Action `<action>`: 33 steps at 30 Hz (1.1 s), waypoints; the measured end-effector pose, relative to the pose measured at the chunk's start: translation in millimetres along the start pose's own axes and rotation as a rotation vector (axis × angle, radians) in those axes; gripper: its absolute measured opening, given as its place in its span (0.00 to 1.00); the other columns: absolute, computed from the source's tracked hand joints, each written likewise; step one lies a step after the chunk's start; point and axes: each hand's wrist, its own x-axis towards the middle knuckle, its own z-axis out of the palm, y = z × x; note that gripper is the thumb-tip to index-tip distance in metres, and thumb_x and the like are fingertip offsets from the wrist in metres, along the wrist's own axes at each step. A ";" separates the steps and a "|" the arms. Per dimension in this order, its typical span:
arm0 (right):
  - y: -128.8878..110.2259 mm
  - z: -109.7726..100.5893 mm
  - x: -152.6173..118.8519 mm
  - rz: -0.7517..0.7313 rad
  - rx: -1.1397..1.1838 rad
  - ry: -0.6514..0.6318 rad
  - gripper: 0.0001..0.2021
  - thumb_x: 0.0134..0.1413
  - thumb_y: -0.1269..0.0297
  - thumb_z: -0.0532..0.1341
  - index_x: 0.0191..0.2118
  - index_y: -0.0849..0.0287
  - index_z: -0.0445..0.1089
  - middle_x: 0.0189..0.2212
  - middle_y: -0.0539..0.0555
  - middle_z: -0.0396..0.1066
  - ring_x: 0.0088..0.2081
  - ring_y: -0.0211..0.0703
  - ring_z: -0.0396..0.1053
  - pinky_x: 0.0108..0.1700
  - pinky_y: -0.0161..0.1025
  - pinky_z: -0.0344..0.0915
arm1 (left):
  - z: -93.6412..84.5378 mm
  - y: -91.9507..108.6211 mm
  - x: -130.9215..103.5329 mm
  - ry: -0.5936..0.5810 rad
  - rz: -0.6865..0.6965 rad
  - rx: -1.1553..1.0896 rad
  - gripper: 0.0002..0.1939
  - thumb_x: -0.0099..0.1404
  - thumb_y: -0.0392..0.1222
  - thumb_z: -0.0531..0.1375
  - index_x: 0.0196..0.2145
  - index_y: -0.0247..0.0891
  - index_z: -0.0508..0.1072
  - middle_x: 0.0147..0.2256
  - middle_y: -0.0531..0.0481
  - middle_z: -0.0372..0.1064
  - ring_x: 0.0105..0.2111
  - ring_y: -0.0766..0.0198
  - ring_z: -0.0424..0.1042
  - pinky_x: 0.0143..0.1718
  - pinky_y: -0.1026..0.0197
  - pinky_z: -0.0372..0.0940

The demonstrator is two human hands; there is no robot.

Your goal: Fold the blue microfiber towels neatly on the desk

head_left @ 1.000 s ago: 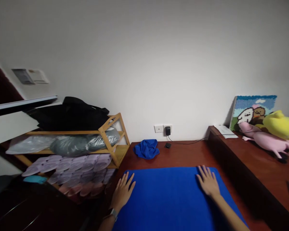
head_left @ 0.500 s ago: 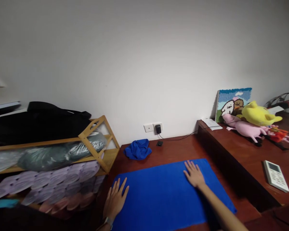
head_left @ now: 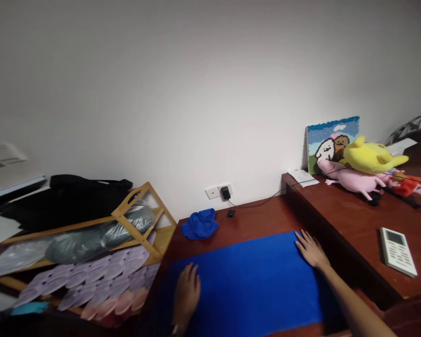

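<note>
A blue cloth (head_left: 249,281) lies spread out on the reddish-brown wooden table (head_left: 256,215). My left hand (head_left: 187,291) is over the left part of the cloth, its fingers pointing away from me and a little apart; whether it presses on the fabric I cannot tell. At the far right corner of the cloth, my right hand (head_left: 312,249) rests palm down with fingers spread along the edge. Neither hand holds anything. Behind the cloth, near the wall, sits a second, crumpled blue cloth (head_left: 200,224).
A black plug (head_left: 225,192) sits in the wall socket, its cord running right. On the higher surface to the right are plush toys (head_left: 358,180), a picture (head_left: 333,145) and a white remote control (head_left: 398,252). Left stands a wooden rack (head_left: 157,238) with slippers (head_left: 107,274).
My right hand has slid right to the cloth's far corner. My left hand has moved right, further onto the cloth. The view has tilted slightly.
</note>
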 end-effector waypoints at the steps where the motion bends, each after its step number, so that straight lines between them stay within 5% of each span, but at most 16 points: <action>1: 1.0 -1.9 0.8 0.000 0.025 -0.006 0.33 0.70 0.45 0.40 0.73 0.53 0.50 0.74 0.52 0.44 0.74 0.47 0.38 0.74 0.52 0.36 | 1.9 43.1 -3.6 -0.026 0.041 -0.084 0.27 0.73 0.45 0.43 0.55 0.37 0.76 0.56 0.35 0.74 0.58 0.44 0.71 0.62 0.37 0.64; 4: 4.2 -7.4 2.8 -0.002 0.071 -0.023 0.32 0.71 0.49 0.39 0.73 0.56 0.52 0.73 0.50 0.46 0.74 0.45 0.38 0.74 0.51 0.36 | 20.1 196.7 -29.2 -0.244 0.279 -0.344 0.23 0.73 0.47 0.47 0.57 0.47 0.75 0.58 0.40 0.73 0.60 0.48 0.69 0.63 0.39 0.65; 7: 5.2 -10.1 3.2 -0.009 0.069 -0.033 0.32 0.71 0.49 0.37 0.73 0.56 0.51 0.73 0.49 0.46 0.74 0.44 0.39 0.74 0.50 0.36 | 50.7 338.0 -63.1 -0.406 0.540 -0.509 0.28 0.72 0.53 0.53 0.68 0.56 0.61 0.70 0.49 0.57 0.70 0.52 0.55 0.70 0.39 0.55; 10: 4.5 -9.4 2.9 -0.012 0.057 -0.028 0.32 0.71 0.47 0.36 0.73 0.52 0.51 0.74 0.47 0.45 0.74 0.45 0.39 0.74 0.51 0.37 | 84.1 421.3 -85.6 -0.522 0.695 -0.508 0.35 0.71 0.52 0.58 0.71 0.58 0.51 0.72 0.49 0.52 0.72 0.52 0.47 0.71 0.36 0.52; 13: 4.1 -6.7 2.8 -0.018 0.042 -0.003 0.31 0.71 0.48 0.37 0.73 0.51 0.52 0.74 0.46 0.45 0.74 0.45 0.39 0.74 0.51 0.37 | 106.3 443.3 -92.7 -0.562 0.717 -0.466 0.35 0.68 0.44 0.62 0.69 0.63 0.57 0.70 0.47 0.56 0.71 0.49 0.50 0.68 0.33 0.53; 17: 6.3 -3.6 2.8 -0.021 0.129 0.036 0.31 0.70 0.49 0.38 0.72 0.52 0.55 0.73 0.47 0.49 0.74 0.46 0.41 0.73 0.53 0.36 | 108.1 432.6 -97.3 -0.550 0.753 -0.547 0.34 0.69 0.38 0.58 0.68 0.64 0.57 0.71 0.52 0.54 0.72 0.51 0.49 0.70 0.36 0.52; 22: 11.3 -0.8 4.7 -0.031 0.256 0.072 0.30 0.69 0.50 0.41 0.69 0.52 0.61 0.71 0.48 0.55 0.73 0.47 0.45 0.73 0.54 0.37 | 110.4 439.7 -117.4 -0.498 0.258 -0.411 0.25 0.71 0.36 0.50 0.63 0.48 0.69 0.59 0.45 0.71 0.58 0.50 0.69 0.55 0.46 0.70; 27: 17.6 4.4 9.7 -0.032 0.389 0.135 0.32 0.66 0.49 0.43 0.66 0.59 0.66 0.68 0.53 0.61 0.72 0.49 0.50 0.74 0.52 0.41 | 123.7 458.6 -115.3 -0.371 0.358 -0.239 0.15 0.65 0.32 0.57 0.37 0.49 0.81 0.35 0.45 0.78 0.42 0.50 0.75 0.43 0.50 0.71; 33: 25.2 5.3 20.8 0.013 0.586 0.197 0.32 0.60 0.43 0.48 0.55 0.59 0.76 0.61 0.58 0.70 0.68 0.53 0.59 0.71 0.52 0.52 | 101.3 470.5 -102.6 -0.340 0.274 -0.265 0.14 0.59 0.30 0.60 0.30 0.49 0.80 0.27 0.43 0.77 0.32 0.51 0.77 0.41 0.48 0.73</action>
